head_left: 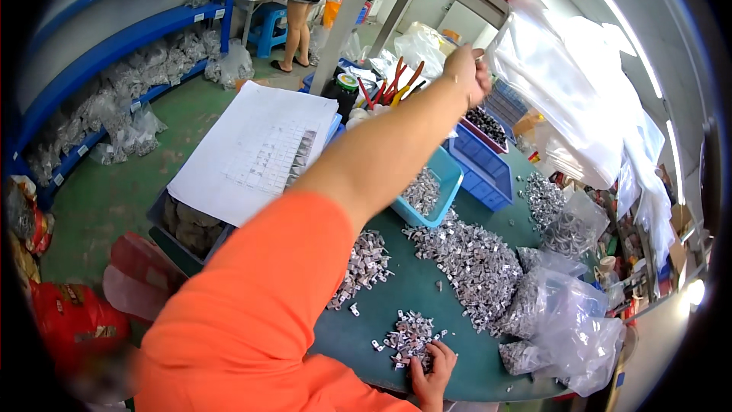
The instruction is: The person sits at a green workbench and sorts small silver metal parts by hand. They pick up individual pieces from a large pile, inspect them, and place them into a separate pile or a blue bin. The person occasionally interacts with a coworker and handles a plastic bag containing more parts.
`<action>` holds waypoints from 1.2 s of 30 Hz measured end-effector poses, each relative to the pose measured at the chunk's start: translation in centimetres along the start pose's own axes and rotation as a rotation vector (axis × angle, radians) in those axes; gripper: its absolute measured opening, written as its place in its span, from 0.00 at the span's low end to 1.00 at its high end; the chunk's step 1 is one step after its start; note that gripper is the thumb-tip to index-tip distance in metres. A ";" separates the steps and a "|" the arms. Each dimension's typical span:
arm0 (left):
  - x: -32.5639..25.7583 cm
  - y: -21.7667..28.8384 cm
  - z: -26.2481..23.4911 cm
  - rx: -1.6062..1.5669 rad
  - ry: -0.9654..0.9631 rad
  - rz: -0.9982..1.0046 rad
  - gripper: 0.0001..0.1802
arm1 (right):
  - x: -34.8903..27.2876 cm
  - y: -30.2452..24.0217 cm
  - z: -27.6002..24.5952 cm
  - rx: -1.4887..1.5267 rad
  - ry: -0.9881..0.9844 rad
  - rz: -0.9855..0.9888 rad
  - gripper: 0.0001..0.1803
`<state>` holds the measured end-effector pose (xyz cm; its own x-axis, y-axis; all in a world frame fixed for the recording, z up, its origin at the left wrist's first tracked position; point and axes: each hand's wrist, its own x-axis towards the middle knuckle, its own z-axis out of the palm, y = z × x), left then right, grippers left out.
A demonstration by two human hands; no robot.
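Note:
My left arm (pixel 381 149) in an orange sleeve stretches up across the view. At its end my left hand (pixel 467 76) is raised beside hanging clear plastic bags (pixel 553 91). Its fingers are curled closed; whatever they hold, if anything, I cannot make out. Low on the green table (pixel 335 343), my right hand (pixel 435 372) rests at the edge of a small heap of metal clips (pixel 410 336). Its thumb and bent fingers stand apart, touching the clips. A larger pile of metal parts (pixel 476 267) spreads beyond it.
A light-blue bin of metal parts (pixel 428 191) stands by a darker blue basket (pixel 480 168). Filled plastic bags (pixel 560 320) lie at right. Printed sheets (pixel 255 145) and pliers (pixel 396 84) are farther back. Blue shelving (pixel 114 49) and another person (pixel 301 8) appear at upper left.

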<state>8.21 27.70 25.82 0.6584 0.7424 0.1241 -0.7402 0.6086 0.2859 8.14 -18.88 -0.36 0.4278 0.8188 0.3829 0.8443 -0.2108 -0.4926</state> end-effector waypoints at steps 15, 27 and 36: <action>-15.1 -11.1 -7.2 0.047 -0.083 -0.421 0.10 | -0.1 1.9 -0.3 0.014 0.061 -0.026 0.20; -20.1 -17.8 -6.4 -0.078 -0.092 -0.607 0.33 | -0.9 1.9 -1.3 0.072 0.078 0.026 0.19; -20.9 -19.5 -6.5 -0.359 -0.170 -0.699 0.37 | -0.3 2.0 -0.8 0.049 0.079 -0.022 0.21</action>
<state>8.00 2.12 11.46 0.9761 0.1207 0.1805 -0.1284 0.9912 0.0312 9.99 -20.01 -0.83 0.4349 0.7781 0.4532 0.8379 -0.1652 -0.5202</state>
